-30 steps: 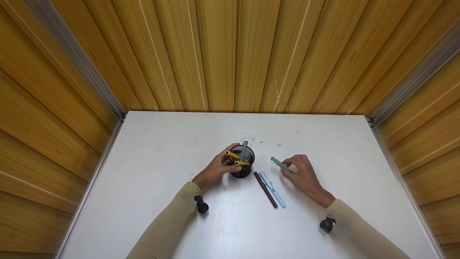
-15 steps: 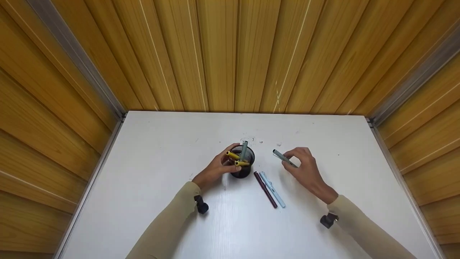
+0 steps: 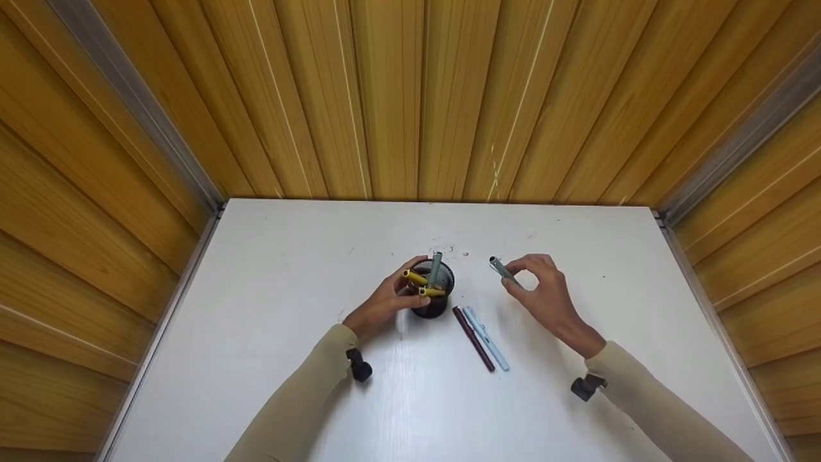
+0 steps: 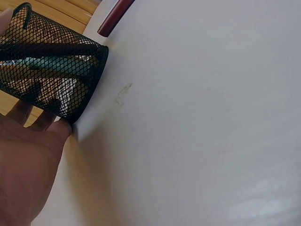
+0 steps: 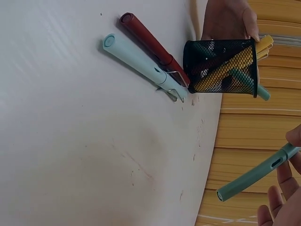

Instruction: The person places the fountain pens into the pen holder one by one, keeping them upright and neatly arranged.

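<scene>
Yellow-brown wood-grain panels (image 3: 388, 96) stand along three sides of a white table (image 3: 288, 256).

The left forearm (image 3: 298, 398) extends upward and to the right from the lower edge of the head view; a beige sleeve (image 3: 330, 343) covers it to the wrist. The left hand (image 3: 380, 303) is in a gripping position: the thumb (image 3: 412, 301) lies on the near side, opposite the fingers.

The right forearm (image 3: 660, 404), likewise sleeved to the wrist, extends upward and to the left. The right hand (image 3: 545, 296) is in a pinching position; its thumb and forefinger form a rounded loop. In the right wrist view, its lower fingers (image 5: 274, 198) are spaced apart. The hands do not touch.
</scene>
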Demonstrator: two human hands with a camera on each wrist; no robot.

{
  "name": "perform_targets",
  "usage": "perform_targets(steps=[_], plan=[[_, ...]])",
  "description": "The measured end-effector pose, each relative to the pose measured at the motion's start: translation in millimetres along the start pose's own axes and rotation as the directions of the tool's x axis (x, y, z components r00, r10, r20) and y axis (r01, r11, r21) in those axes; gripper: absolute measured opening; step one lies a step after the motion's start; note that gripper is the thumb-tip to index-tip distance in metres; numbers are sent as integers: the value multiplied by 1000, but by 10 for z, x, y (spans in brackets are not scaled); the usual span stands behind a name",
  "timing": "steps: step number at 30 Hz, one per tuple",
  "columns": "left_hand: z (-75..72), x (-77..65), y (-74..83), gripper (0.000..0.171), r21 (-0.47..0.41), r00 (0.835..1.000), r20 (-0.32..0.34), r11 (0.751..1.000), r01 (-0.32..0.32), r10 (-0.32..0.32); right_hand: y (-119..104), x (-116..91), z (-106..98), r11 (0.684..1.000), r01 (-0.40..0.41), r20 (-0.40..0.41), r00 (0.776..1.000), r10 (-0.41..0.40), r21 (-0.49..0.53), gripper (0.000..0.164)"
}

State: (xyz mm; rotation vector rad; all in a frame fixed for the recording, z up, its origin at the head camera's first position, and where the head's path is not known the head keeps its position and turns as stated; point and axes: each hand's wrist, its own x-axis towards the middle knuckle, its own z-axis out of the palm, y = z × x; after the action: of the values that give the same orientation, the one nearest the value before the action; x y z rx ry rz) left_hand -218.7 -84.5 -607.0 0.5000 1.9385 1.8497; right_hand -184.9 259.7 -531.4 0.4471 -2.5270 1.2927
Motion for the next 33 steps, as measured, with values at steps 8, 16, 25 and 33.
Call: perform_targets(steps=[8, 16, 25, 33], plan=[[-3, -2, 2, 88, 8, 1000, -1, 1000, -5, 5, -72, 50, -5, 1000, 5, 6, 1000, -5, 28, 22], [-2, -1, 9, 90, 7, 1000, 6, 1000, -15, 15, -148, 95, 4, 999, 17, 10, 1000, -18, 41, 21], [-13, 12, 8, 92, 13, 1000, 12, 1000, -28, 28, -187, 148, 27, 999, 23, 9, 1000, -24, 49, 22], [-12, 8, 12, 92, 5, 999, 17, 999, -32, 32, -273, 177, 71, 996, 34, 20, 999, -36, 77, 22]])
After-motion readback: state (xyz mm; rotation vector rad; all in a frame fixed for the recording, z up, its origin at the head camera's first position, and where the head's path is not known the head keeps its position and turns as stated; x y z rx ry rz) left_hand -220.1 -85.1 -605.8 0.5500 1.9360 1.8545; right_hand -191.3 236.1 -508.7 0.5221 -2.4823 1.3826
